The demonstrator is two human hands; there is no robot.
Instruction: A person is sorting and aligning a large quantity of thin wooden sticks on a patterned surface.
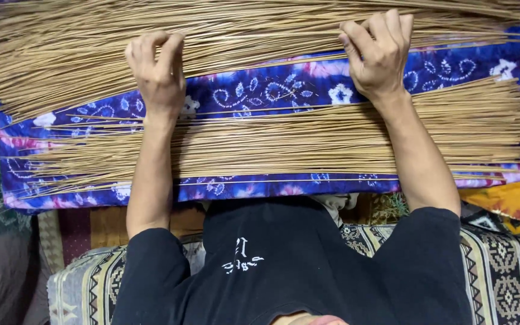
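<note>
My left hand [159, 72], fingers curled, pressing on the far heap of thin tan sticks [260, 36], blue patterned cloth [272, 90] beneath, a nearer heap of sticks [296, 141] under my forearms, my right hand [377, 54], fingers hooked, clawing the same far heap

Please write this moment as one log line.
left hand: fingers curled on far sticks | right hand: same | near sticks: on blue cloth

Both bare forearms reach straight forward, roughly parallel. The left hand [159, 71] and the right hand [378, 53] lie palm down, wrists slightly bent, fingers curled like claws at the knuckles.
</note>
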